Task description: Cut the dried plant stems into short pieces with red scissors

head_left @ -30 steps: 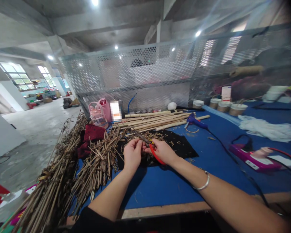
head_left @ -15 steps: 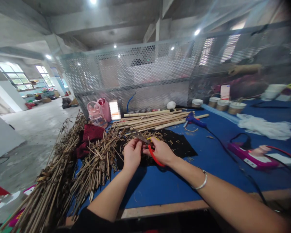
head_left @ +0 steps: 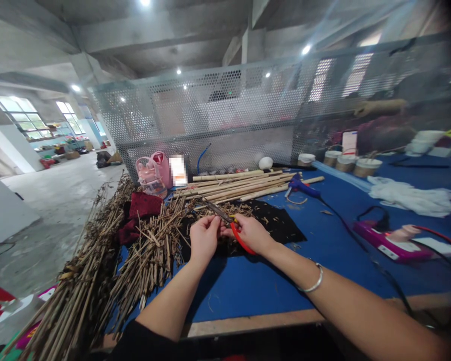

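My right hand (head_left: 253, 234) is closed around scissors (head_left: 242, 240) with red and yellow handles. Their dark blades point up and to the left, over a heap of dry plant bits (head_left: 244, 209) on a black cloth (head_left: 285, 223). Close beside the blades, my left hand (head_left: 204, 238) is pinched, thumb against fingers; what it grips is too small to make out. The fingertips of both hands almost meet under the blades. To the left of my left hand lies a pile of cut dry stalks (head_left: 150, 255).
A long bundle of dried stems (head_left: 78, 281) runs along the table's left edge. Pale sticks (head_left: 244, 186) lie behind my hands. Further right are a blue glue gun (head_left: 302, 186) with its cord, a purple power strip (head_left: 394, 240) and white plastic (head_left: 409, 194). A pink bag (head_left: 154, 173) stands at back left.
The scissors have turned slightly, and their handles look a little closer together. Both hands stay in nearly the same place.
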`<state>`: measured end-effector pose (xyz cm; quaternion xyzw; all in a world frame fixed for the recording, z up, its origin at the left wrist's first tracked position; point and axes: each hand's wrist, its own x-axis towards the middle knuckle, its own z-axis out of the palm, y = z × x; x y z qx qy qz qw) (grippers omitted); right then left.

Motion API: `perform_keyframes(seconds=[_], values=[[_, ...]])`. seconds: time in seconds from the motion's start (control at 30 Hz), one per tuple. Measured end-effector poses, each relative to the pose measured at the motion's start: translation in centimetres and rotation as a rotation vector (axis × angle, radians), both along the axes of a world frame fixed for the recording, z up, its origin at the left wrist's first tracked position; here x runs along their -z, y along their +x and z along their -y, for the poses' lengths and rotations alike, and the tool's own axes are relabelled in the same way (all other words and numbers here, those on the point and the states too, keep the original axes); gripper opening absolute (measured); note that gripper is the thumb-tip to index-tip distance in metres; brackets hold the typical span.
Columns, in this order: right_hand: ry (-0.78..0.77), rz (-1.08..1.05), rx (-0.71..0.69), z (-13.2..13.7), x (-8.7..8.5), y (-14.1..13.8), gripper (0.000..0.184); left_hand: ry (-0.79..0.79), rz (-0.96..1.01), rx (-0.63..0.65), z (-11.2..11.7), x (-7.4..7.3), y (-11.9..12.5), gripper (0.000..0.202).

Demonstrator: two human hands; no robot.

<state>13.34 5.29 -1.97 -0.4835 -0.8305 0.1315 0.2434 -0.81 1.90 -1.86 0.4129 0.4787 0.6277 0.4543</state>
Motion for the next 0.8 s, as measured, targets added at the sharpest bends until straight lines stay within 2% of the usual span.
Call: perform_keyframes(seconds=[0.2, 0.3, 0.43, 0.6, 0.8], values=[[0.088, 0.002, -0.036, 0.4, -0.3, -0.2, 0.037, 0.041, -0.187, -0.017, 0.1, 0.0, -0.3, 0.020], [0.069, -0.043, -0.053, 0.2, 0.1, -0.2, 0.034, 0.060, -0.295, -0.032, 0.2, 0.0, -0.3, 0.022], [-0.018, -0.122, -0.064, -0.1, 0.7, -0.2, 0.030, 0.089, -0.267, -0.018, 0.5, -0.3, 0.0, 0.023], [-0.063, -0.146, -0.061, 0.2, 0.5, -0.4, 0.027, 0.130, -0.278, -0.042, 0.7, -0.7, 0.3, 0.022], [0.121, -0.113, -0.045, 0.3, 0.4, -0.6, 0.032, 0.111, -0.328, -0.008, 0.8, -0.6, 0.3, 0.023]])
